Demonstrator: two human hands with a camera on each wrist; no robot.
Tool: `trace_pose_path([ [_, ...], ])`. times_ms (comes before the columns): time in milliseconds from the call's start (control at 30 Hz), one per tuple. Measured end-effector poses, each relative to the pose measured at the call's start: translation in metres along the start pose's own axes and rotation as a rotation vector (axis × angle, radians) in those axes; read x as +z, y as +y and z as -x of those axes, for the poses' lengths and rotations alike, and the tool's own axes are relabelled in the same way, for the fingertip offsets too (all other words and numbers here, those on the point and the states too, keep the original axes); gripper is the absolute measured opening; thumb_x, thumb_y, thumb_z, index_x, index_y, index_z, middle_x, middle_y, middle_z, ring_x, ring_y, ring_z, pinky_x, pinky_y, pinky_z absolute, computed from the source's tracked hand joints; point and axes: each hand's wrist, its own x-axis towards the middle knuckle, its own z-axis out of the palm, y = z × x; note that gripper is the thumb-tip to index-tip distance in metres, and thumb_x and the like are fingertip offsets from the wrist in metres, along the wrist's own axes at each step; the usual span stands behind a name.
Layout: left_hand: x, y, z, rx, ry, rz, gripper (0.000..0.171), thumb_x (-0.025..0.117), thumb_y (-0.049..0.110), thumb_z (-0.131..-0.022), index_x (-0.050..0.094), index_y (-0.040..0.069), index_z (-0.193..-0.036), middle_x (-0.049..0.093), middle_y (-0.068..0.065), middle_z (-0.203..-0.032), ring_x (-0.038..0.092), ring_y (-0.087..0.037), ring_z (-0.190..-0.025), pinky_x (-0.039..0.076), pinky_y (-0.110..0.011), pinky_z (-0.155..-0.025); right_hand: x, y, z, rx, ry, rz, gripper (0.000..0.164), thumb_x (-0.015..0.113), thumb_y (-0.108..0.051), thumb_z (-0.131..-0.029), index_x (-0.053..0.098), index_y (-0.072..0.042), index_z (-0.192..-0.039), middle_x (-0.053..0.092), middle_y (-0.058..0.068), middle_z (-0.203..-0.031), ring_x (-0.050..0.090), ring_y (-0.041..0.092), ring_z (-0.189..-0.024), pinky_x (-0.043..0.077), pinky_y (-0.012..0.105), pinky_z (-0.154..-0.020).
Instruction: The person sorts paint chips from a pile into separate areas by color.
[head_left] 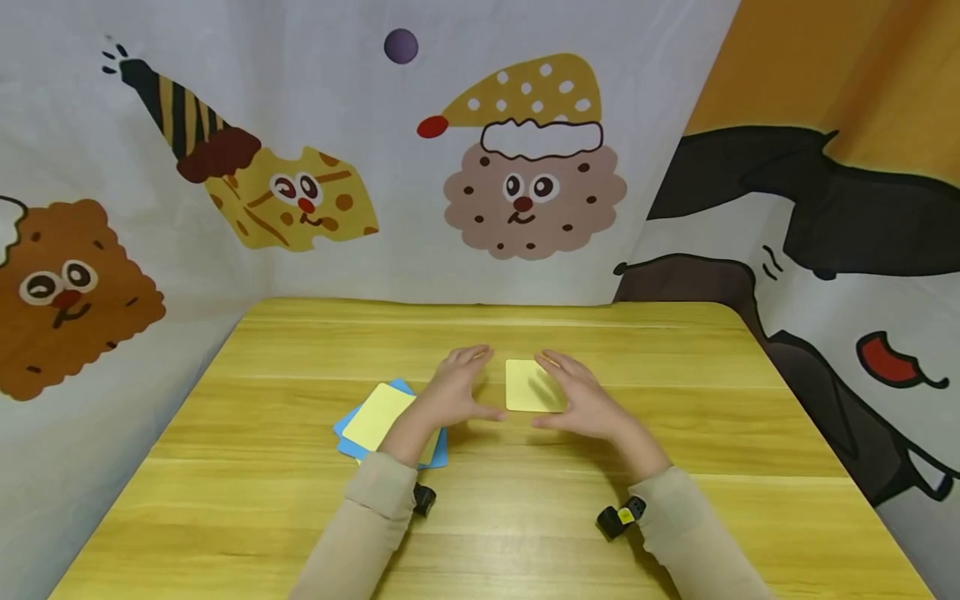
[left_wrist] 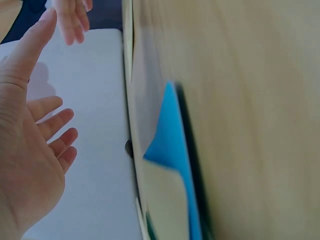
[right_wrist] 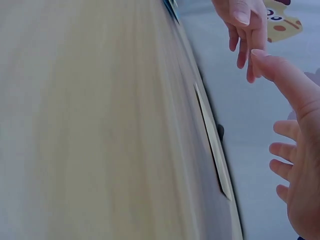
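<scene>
Nearest, at the left, lies the pile point(head_left: 378, 417). Farther, the left hand point(head_left: 455, 392) and the right hand point(head_left: 585, 400) hang above the table point(head_left: 510, 533), fingers loosely extended, both holding nothing. Between them the single card point(head_left: 525, 387) lies flat, closer to the right hand, which partly hides it.

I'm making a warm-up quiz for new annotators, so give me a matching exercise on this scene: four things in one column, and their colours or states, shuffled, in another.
Things:
1. Lone card
2. Card pile
3. Left hand
4. Right sleeve

Colours or states:
A. Beige
B. Blue and yellow
C. Open, holding nothing
D. Plain yellow

Right pairs:
1-D, 2-B, 3-C, 4-A
</scene>
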Motion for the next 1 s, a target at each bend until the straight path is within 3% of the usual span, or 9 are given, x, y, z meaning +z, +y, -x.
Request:
trace_pose_path([
  [367,-0.026,-0.011,0.032,-0.040,0.065,0.045,0.110,0.081,0.056,-0.066,0.031,0.006,-0.150,0.031,-0.008,-0.152,0.020,-0.033,-0.139,0.020,-0.055,-0.108,0.016,-0.024,-0.008,0.022,0.010,-0.047,0.106,0.079,-0.052,-0.072,0.022,-0.017,-0.154,0.020,0.011,-0.156,0.018,0.035,-0.140,0.016,0.060,-0.107],
  [600,-0.036,-0.026,0.050,-0.027,0.101,0.058,0.106,0.085,0.046,-0.066,0.033,0.002,-0.148,0.033,-0.011,-0.151,0.022,-0.036,-0.137,0.020,-0.058,-0.107,0.024,-0.039,-0.019,0.012,0.012,-0.054,0.105,0.079,-0.052,-0.072,0.022,-0.016,-0.154,0.021,0.009,-0.156,0.019,0.032,-0.140,0.020,0.057,-0.107],
  [867,-0.051,-0.043,0.069,-0.036,0.079,0.088,0.106,0.088,0.041,-0.065,0.033,0.003,-0.148,0.032,-0.011,-0.151,0.020,-0.036,-0.137,0.022,-0.062,-0.104,0.035,-0.062,-0.029,-0.001,0.027,-0.103,0.104,0.081,-0.047,-0.072,0.025,-0.012,-0.153,0.021,0.006,-0.156,0.018,0.032,-0.140,0.022,0.059,-0.106],
  [1000,-0.058,-0.051,0.077,-0.039,0.063,0.097,0.106,0.089,0.036,-0.064,0.033,0.002,-0.148,0.032,-0.012,-0.151,0.020,-0.036,-0.137,0.022,-0.063,-0.104,0.044,-0.071,-0.034,0.004,0.017,-0.090,0.105,0.080,-0.049,-0.072,0.023,-0.015,-0.153,0.020,0.004,-0.156,0.018,0.031,-0.141,0.020,0.054,-0.108],
])
